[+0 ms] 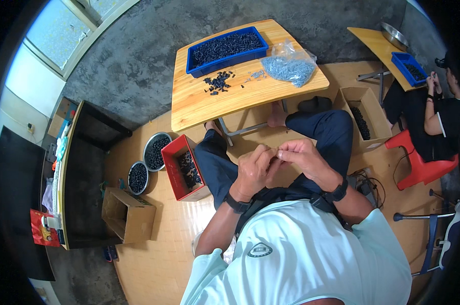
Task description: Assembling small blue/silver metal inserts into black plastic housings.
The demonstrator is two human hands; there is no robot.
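Above my lap, my left hand [254,172] and my right hand [306,158] meet at the fingertips. Both are closed in a pinch, and whatever lies between the fingers is too small to make out. Beyond them stands a wooden table [199,108]. On it sits a blue tray [202,69] full of small black parts. A loose pile of black parts [218,82] lies in front of the tray. To the right of the pile are a few small grey-blue pieces [256,75] and a clear plastic bag [289,68] filled with more of them.
Left of my legs stand a red box [172,168] and two metal bowls [147,158] with black parts. An open cardboard box [128,216] lies farther left. Another carton [380,108] holds black parts on the right. A person [441,109] sits at a second table on a red stool [424,162].
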